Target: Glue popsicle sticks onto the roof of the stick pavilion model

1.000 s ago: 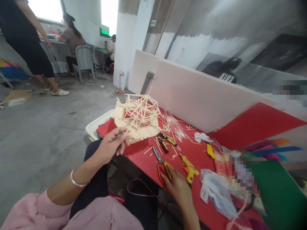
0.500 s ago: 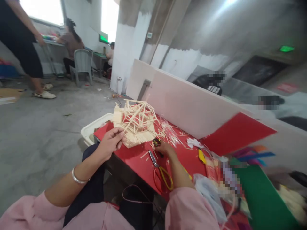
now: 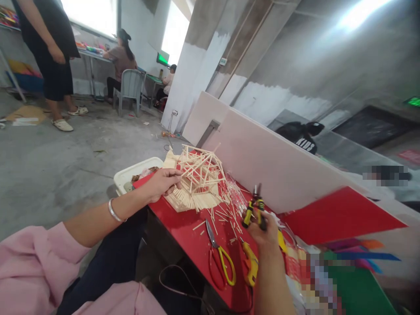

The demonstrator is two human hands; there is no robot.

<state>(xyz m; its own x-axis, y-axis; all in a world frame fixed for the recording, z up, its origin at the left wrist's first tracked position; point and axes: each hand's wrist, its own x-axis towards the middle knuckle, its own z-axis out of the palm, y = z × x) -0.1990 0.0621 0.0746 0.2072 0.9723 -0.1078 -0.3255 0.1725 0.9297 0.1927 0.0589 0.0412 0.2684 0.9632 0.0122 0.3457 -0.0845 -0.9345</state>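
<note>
A model built of thin wooden sticks (image 3: 198,177) stands at the near left corner of a red table (image 3: 190,236). My left hand (image 3: 162,183) rests against its left edge, fingers pinched on a stick of the model. My right hand (image 3: 262,229) is raised above the table and closed round a pair of yellow-and-black cutters (image 3: 255,208), their jaws pointing up. Loose sticks lie scattered between the model and my right hand.
Red-and-yellow scissors (image 3: 218,258) and a yellow glue gun (image 3: 251,264) lie near the table's front edge. A white tray (image 3: 134,173) sits left of the model. A white board (image 3: 272,162) stands behind the table. A person stands and others sit far left.
My right hand left the scissors, reached to the cutters on the table, and has lifted them up to the right. My left hand stayed at the model.
</note>
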